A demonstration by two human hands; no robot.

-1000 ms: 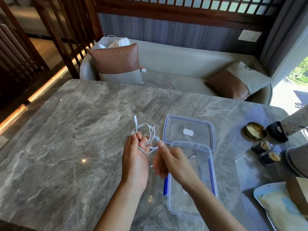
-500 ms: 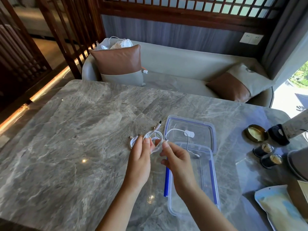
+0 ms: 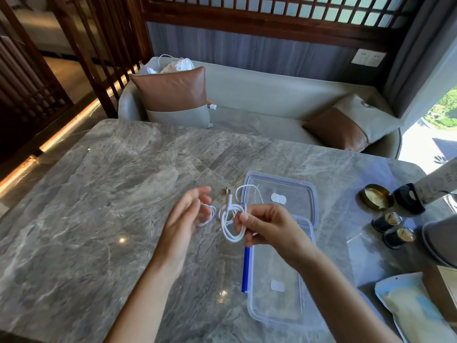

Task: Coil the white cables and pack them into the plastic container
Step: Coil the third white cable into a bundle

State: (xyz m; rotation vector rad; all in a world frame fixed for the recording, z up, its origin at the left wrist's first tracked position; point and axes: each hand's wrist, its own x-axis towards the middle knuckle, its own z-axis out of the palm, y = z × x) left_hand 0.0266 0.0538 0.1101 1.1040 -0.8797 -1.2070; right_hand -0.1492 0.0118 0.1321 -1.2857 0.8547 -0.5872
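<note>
Pinching coiled white cable [image 3: 231,225], right hand [image 3: 269,226] overhangs container rim [image 3: 249,288].

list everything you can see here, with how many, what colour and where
coiled cable: 1, white, pinched in right hand
plastic container: 1, clear with blue clip, table, empty
lid: 1, clear, blue-edged, behind container
table: 1, grey marble
brass dish: 1, gold, right side
small jars: 2, dark, right side
pouch: 1, pale blue, bottom right
cushions: 2, brown and grey, sofa
sofa: 1, grey, behind table
left hand: 1, open, beside coil
right hand: 1, gripping coil
</note>
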